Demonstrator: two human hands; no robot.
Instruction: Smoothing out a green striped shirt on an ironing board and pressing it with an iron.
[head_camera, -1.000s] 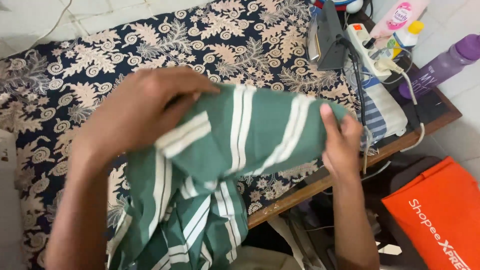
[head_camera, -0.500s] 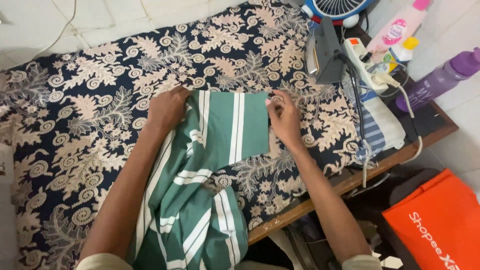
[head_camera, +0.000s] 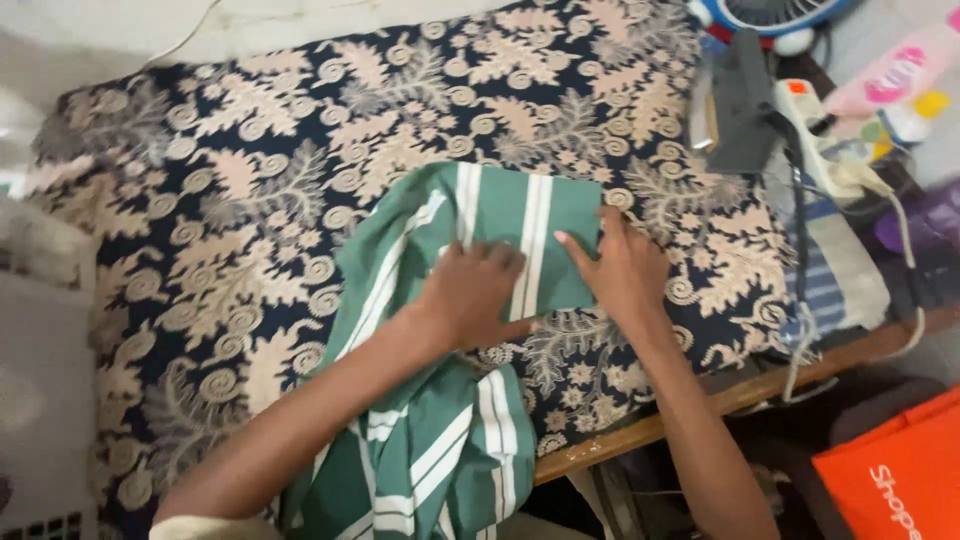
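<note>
Navy patterned cloth (head_camera: 250, 190) covers the table, with the green striped garment (head_camera: 500, 230) spread at its middle and trailing off the near edge. On that garment my left hand (head_camera: 472, 295) presses flat, fingers loosely together; my right hand (head_camera: 620, 268) lies flat on its right edge. Right of it stands a dark iron (head_camera: 740, 100).

Home setting, ironing corner. Wooden table (head_camera: 700, 405) padded with a dark floral-patterned cloth (head_camera: 300, 200) as a pressing surface. Clothes iron (head_camera: 740, 100) standing at the far right edge, next to a white power strip (head_camera: 815, 140) with cords. Small blue fan (head_camera: 770, 15), pink bottle (head_camera: 890, 80), orange bag (head_camera: 890, 480) on the floor.
</note>
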